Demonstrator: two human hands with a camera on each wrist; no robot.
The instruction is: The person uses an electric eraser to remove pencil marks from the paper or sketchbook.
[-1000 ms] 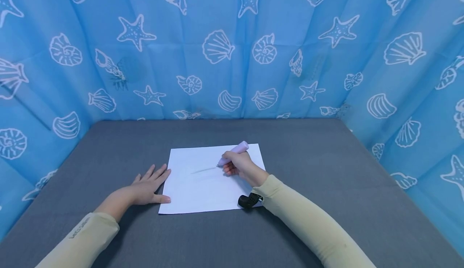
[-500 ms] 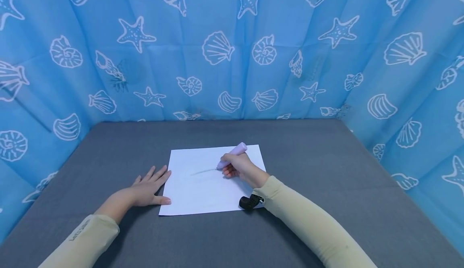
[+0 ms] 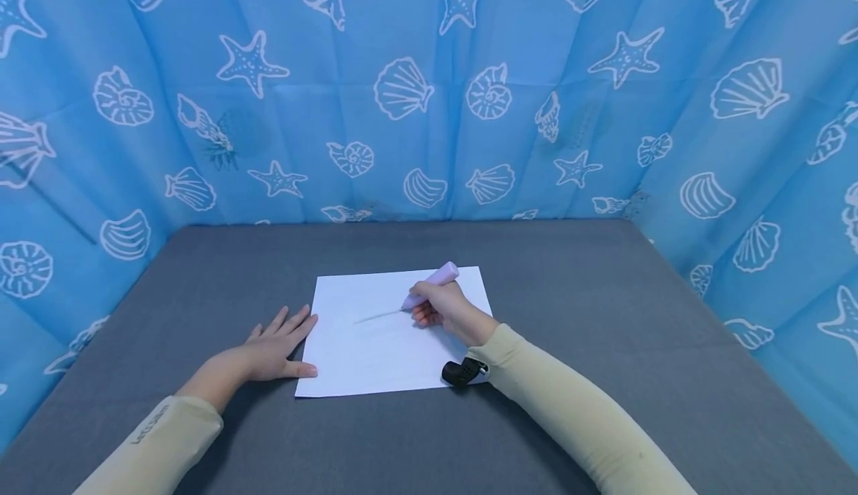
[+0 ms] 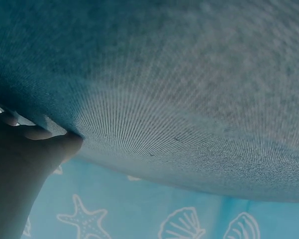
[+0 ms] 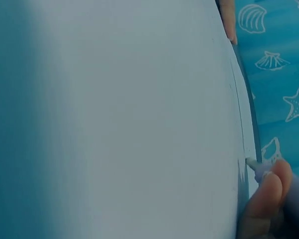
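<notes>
A sheet of white paper (image 3: 375,361) lies on the grey table. My right hand (image 3: 445,307) pinches a thick lavender marker (image 3: 444,273) between thumb and fingers, its back end slanting up to the right. The marker's tip is at the right end of a thin grey line (image 3: 377,317) on the sheet. In the right wrist view, the narrow pale tip of the marker (image 5: 258,168) meets that line close up. My left hand (image 3: 271,352) rests flat with spread fingers at the sheet's left edge, thumb tip and fingertips overlapping it.
Dark grey cloth covers the table (image 3: 563,279). Beyond its back and side edges hangs a blue curtain (image 3: 375,26) with white shells and starfish. A black wrist device (image 3: 461,371) at the right cuff sits over the sheet's lower right corner.
The marker and right hand have dipped slightly and come back up, with the tip staying near the line's right end. The left hand and the sheet keep their places.
</notes>
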